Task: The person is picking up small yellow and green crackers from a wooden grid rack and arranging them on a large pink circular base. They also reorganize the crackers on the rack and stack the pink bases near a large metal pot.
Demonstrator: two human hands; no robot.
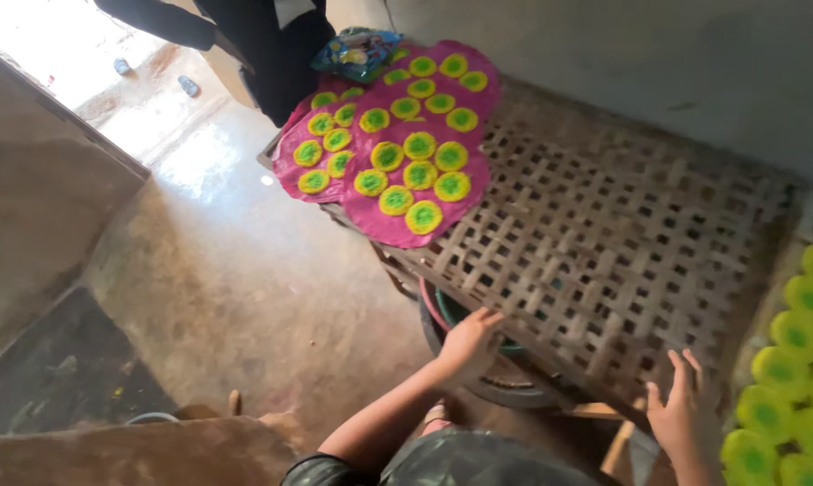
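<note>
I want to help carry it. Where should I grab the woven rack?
Probably take the woven rack by its near edge, from the side where the left hand already touches it, with the right hand further along. The open lattice lets fingers hook through. The far corner carries pink sheets of yellow-green discs, so keep it level.

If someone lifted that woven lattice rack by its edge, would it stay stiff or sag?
The woven lattice rack probably flexes a little: its strips are thin with open gaps. It looks light for its size. The pink sheets with yellow-green discs might slide if tilted.

The person's left hand [467, 344] and right hand [685, 409] were bare, with no rings or sleeves; a dark, glossy garment covered the torso.
</note>
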